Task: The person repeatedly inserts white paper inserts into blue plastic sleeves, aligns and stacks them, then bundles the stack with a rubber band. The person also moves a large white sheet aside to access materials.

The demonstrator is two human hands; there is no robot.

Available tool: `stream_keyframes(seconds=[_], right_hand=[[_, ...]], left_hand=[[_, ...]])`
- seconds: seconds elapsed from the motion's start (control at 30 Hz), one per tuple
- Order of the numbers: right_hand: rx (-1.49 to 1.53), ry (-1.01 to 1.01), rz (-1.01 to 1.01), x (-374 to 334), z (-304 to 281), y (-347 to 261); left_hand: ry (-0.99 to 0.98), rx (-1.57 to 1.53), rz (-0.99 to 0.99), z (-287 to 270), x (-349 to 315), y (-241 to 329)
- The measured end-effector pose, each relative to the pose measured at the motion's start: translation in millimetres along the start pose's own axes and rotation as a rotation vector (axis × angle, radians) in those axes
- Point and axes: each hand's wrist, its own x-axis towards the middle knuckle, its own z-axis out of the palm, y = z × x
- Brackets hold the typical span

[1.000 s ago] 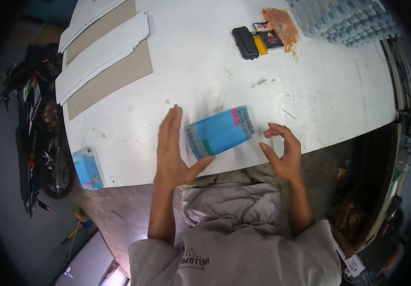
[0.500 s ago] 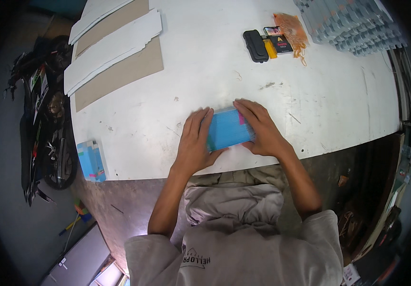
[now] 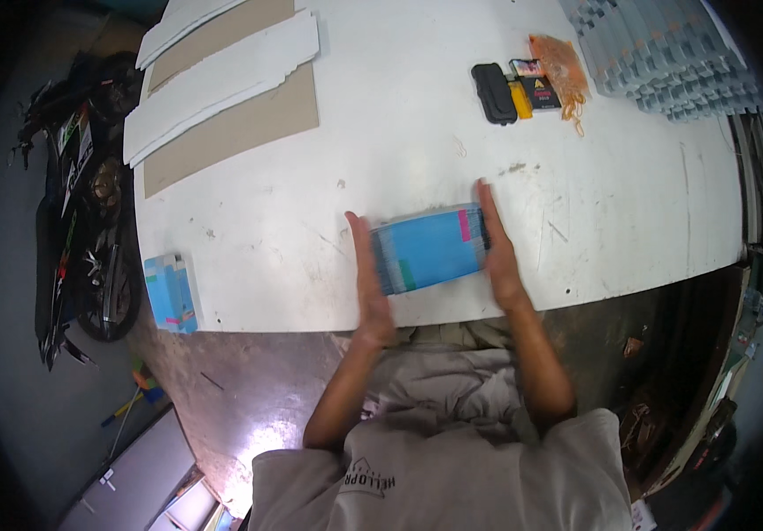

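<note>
A stack of blue cards or thin sheets [image 3: 435, 249] with a pink mark and a green mark lies near the table's front edge. Along its left end my left hand [image 3: 366, 274] stands on edge, fingers stretched out and palm toward the stack. Opposite, my right hand [image 3: 499, 248] lies flat against or very close to the right end, its fingers straight. Both hands are slightly blurred, so firm contact is hard to judge. A similar blue stack [image 3: 170, 294] sits at the table's front left corner.
White and grey-brown boards [image 3: 231, 142] overlap at the far left. A black case [image 3: 494, 93], a yellow lighter [image 3: 520, 99], a small dark box [image 3: 541, 93] and an orange pouch [image 3: 560, 71] lie far right, near grey stacked plastic pieces [image 3: 665, 57]. A motorcycle [image 3: 103, 203] stands left of the table.
My hands have gone from curling around the stack's corners to flat palms at its two ends. More of the stack's blue top now shows. The view has shifted slightly.
</note>
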Motion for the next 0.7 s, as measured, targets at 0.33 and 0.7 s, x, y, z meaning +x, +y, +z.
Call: stream_keyframes(seconds=[0.33,0.7], right_hand=[[0.065,0.054,-0.06,-9,7,-15],[0.189,0.148,0.041,-24,13,-5]], left_hand=[[-0.02,-0.048,0.015,4,-10,22],[-0.04,0.139,0.058,4,-15,7]])
